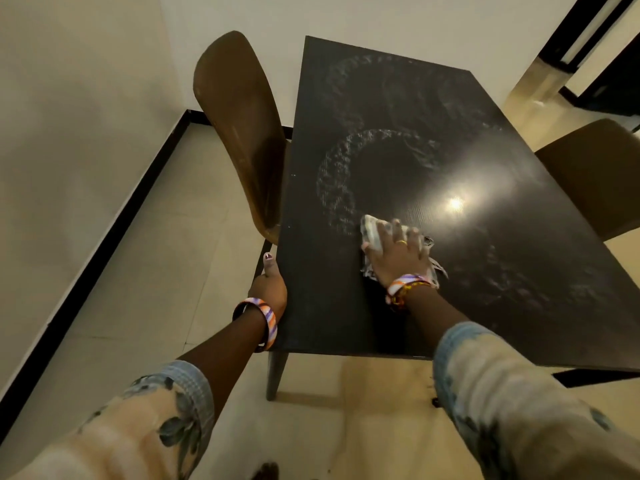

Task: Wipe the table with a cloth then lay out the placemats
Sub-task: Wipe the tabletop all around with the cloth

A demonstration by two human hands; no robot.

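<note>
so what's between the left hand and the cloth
Only bare dark table: nothing lies between the left hand at its edge and the cloth under the right hand. The head view shows it.

No text, label, brand or number is readable anywhere.

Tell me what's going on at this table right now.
A person is wiping the dark table with a cloth. The right hand presses the pale cloth flat on the top, while the left hand holds the table's left edge. Pale ring-shaped marks show across much of the surface, so the wiping isn't finished. The left chair and right chair flank the table. No placemats are in view.
</note>
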